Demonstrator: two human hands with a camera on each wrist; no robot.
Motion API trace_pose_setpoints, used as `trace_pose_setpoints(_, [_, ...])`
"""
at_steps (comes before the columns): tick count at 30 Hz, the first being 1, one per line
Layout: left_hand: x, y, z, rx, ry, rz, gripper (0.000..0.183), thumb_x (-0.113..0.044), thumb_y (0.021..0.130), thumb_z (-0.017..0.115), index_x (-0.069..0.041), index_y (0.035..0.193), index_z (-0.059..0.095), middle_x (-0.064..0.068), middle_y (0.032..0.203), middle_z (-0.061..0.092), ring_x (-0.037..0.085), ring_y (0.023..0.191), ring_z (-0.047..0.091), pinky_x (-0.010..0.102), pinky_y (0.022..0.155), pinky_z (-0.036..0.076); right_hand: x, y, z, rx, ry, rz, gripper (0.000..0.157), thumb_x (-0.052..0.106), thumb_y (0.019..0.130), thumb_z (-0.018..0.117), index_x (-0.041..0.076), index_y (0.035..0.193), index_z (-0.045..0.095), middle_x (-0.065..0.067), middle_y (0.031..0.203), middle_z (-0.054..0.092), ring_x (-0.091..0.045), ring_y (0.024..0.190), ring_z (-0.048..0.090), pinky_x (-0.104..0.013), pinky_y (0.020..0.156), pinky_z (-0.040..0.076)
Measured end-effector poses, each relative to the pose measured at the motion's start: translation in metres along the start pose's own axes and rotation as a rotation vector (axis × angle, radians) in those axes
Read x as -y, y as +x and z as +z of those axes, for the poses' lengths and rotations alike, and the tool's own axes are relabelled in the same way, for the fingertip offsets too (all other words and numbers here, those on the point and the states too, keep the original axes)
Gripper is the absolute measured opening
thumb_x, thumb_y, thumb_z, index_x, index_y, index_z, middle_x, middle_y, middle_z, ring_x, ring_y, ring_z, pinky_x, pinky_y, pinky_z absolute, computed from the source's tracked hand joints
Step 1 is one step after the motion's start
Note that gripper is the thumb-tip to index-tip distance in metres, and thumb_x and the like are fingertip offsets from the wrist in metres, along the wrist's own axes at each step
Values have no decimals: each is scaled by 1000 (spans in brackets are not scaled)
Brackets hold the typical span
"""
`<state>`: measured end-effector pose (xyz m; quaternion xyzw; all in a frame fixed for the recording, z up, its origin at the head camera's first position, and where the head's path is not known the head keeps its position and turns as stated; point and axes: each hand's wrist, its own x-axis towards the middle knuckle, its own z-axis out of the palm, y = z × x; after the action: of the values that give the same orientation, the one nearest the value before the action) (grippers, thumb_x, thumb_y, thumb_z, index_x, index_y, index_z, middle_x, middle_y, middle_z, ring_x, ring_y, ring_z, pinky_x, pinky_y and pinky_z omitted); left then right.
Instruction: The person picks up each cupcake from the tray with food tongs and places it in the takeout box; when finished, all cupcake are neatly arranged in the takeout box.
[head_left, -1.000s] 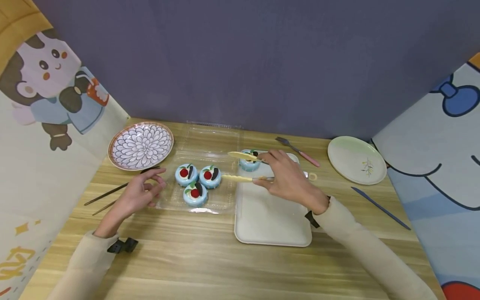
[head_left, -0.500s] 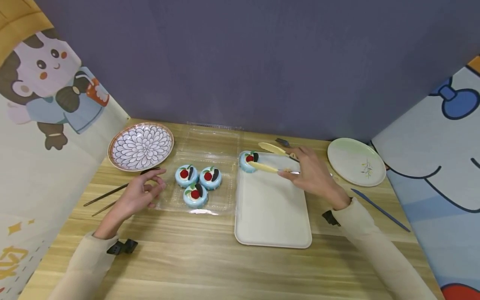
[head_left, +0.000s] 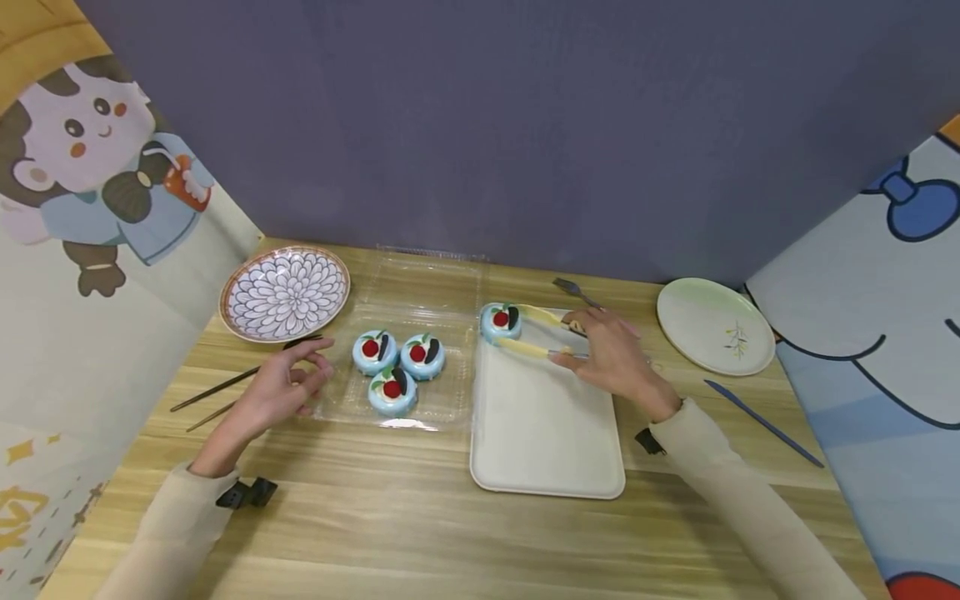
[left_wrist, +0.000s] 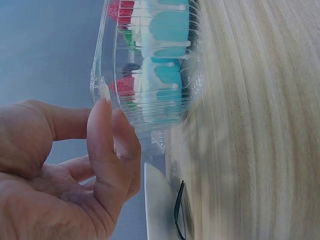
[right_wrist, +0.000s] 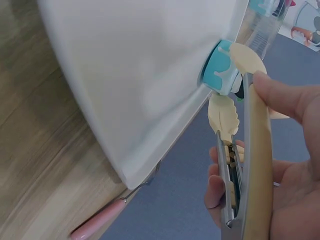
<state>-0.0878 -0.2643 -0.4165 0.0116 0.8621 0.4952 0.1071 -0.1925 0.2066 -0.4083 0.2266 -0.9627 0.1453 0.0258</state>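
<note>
My right hand (head_left: 611, 354) grips a pair of tongs (right_wrist: 257, 165) with cream-coloured tips. Its tips stand on either side of a blue mini cake (head_left: 500, 323) topped with a red berry, at the far left corner of a white tray (head_left: 547, 433). Whether both tips touch the cake, I cannot tell. My left hand (head_left: 288, 379), fingers loosely bent, stays at the left edge of a clear hinged plastic box (head_left: 442, 408). In the left wrist view its fingertips (left_wrist: 104, 95) are close to the box rim; contact is unclear. Several similar cakes (head_left: 392, 392) sit in the box.
A patterned plate (head_left: 285, 292) leans at the back left, with dark chopsticks (head_left: 217, 390) lying before it. Behind the tray lies a pink-handled fork (right_wrist: 102, 217). To the right are a pale green plate (head_left: 712, 325) and a blue knife (head_left: 761, 421). A dark wall closes the back.
My right hand first drew the tongs right, away from the cake, then came back left, so the tips now flank it. The cake stays at the tray corner. My left hand has kept its place.
</note>
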Motion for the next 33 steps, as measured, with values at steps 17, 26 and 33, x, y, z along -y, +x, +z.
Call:
trace_pose_setpoints(17, [1,0,0,0,0,7,54,-7,99,55,-3,150,36,23,122,52,11,64,59,34,46,55,1,-12,-3,-16,16,-37,61,46,81,78,5,124,63,-17,125,64,-42,124,54,-54,120,30])
trace_pose_setpoints(26, [1,1,0,4,-4,8,54,-8,99,55,-4,150,37,22,122,51,11,64,58,34,47,56,1,-35,-9,-6,18,-38,59,44,81,78,6,123,63,-16,123,64,-40,128,50,-54,95,50])
trace_pose_setpoints(33, [3,2,0,0,8,0,53,-10,100,56,-3,149,38,21,121,52,11,65,60,36,49,58,2,-50,-11,-8,-1,-36,60,48,82,76,9,125,62,-10,118,64,-29,100,60,-47,77,54])
